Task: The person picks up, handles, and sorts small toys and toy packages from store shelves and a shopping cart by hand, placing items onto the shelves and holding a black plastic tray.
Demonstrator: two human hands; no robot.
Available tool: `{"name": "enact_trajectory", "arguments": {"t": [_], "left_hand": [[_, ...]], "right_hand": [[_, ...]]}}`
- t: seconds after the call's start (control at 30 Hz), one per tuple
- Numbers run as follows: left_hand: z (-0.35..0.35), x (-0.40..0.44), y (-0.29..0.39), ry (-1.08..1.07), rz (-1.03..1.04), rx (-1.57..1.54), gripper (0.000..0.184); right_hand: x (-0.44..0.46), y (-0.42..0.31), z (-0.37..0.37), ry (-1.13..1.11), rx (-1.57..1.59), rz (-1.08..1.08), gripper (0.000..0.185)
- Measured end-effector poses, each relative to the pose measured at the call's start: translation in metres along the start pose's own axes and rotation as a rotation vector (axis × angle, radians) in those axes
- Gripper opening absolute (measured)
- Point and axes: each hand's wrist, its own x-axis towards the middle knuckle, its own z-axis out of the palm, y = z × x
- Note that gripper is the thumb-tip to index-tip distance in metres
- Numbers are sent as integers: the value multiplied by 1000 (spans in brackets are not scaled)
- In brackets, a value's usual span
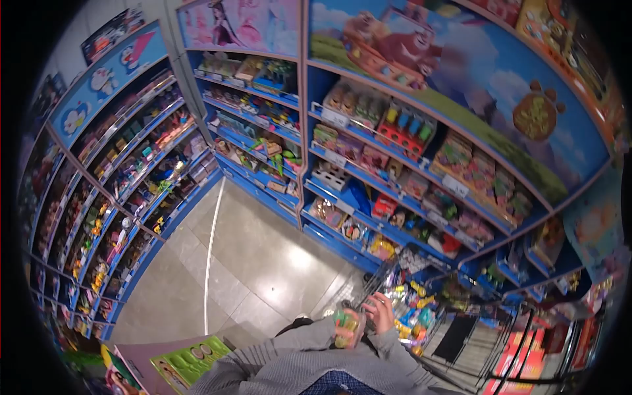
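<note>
Low in the middle, in front of my grey knitted top, my left hand is closed around a small clear plastic container with green and yellow showing in it. What exactly is inside is too small to make out. Just right of it is my right hand, raised, its fingers apart and slightly bent. Its fingertips are close to the container; whether they touch it I cannot tell. Beside my right hand, a heap of small colourful packaged items lies by a black wire cart.
Blue shelves packed with small toys and packs run along the front and right. More stocked shelves curve along the left. A white line crosses the tiled floor. A green panel stands at lower left; red boxes sit in the cart.
</note>
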Motion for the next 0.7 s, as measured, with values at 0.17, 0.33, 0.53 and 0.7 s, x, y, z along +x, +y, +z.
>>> {"name": "enact_trajectory", "arguments": {"t": [0.17, 0.33, 0.53, 0.7], "left_hand": [[-16, -19, -10, 73, 173, -5, 40], [-29, -54, -14, 164, 263, -27, 41], [-52, -86, -1, 211, 325, -33, 41], [-93, -143, 34, 199, 332, -23, 41]], "right_hand": [[165, 127, -121, 454, -569, -219, 66], [180, 91, -67, 547, -527, -50, 74], [272, 243, -227, 53, -75, -373, 49], [235, 176, -157, 672, -753, -84, 50]]}}
